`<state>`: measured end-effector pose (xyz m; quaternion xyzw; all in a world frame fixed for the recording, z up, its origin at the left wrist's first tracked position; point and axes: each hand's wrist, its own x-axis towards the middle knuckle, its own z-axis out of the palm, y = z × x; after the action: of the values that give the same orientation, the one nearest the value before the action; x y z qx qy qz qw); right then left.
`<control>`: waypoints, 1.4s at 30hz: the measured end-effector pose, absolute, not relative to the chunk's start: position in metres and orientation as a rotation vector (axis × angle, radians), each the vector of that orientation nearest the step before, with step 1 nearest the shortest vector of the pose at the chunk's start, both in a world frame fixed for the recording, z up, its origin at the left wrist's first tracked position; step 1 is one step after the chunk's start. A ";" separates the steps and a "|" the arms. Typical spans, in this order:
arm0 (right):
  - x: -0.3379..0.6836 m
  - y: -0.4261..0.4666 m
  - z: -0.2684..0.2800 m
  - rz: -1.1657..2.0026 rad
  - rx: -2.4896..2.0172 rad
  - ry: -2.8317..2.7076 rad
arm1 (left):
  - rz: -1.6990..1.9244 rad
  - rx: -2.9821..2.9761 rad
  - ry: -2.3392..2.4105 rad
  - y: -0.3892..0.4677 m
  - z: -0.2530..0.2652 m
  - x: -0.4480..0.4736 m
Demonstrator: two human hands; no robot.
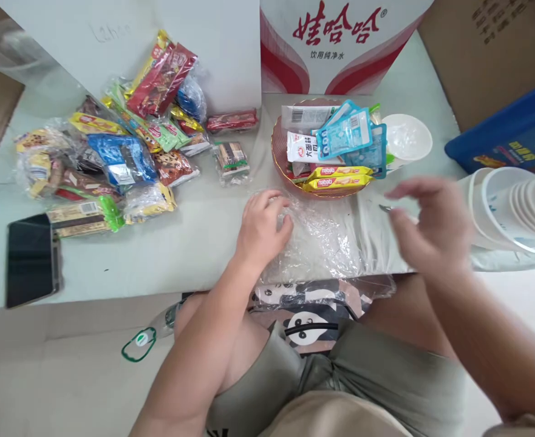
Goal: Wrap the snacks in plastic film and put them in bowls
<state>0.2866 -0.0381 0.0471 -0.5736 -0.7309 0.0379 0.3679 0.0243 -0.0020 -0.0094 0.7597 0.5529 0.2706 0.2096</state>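
One left hand (263, 226) low by clear plastic (328, 240), fingers loosely curled, one right hand (438, 227) blurred, thumb and fingers apart

We see a bright scene with soft, rather even light; its source we cannot find in the view. Shadows on the table (189, 255) are weak. The clear plastic sheet (331, 237) gives many small white glints, and the floor (531, 297) looks greyish at the left but nearly washed out at the right. We find the right hand (435, 224) blurred, while the left hand (263, 226) is quite sharp. Toward the upper right corner, the brown carton (463, 60) appears stretched, its print soft.
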 end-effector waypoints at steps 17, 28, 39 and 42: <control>0.282 -0.061 -0.018 0.613 -1.472 -1.819 | 0.937 1.637 1.558 0.020 -0.031 0.014; 0.290 -0.054 -0.027 0.669 -1.579 -1.410 | 1.282 1.111 1.435 0.019 -0.003 0.027; 0.289 -0.049 -0.024 0.537 -1.699 -1.651 | 1.298 1.275 1.483 0.020 -0.009 0.013; 0.290 -0.050 -0.018 0.595 -1.694 -1.593 | 1.294 1.179 1.453 0.022 -0.008 0.007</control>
<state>0.2898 -0.0504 -0.0177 -0.6579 -0.6187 0.2310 0.3620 0.0069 0.0219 -0.0075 0.4704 0.5796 0.5163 0.4198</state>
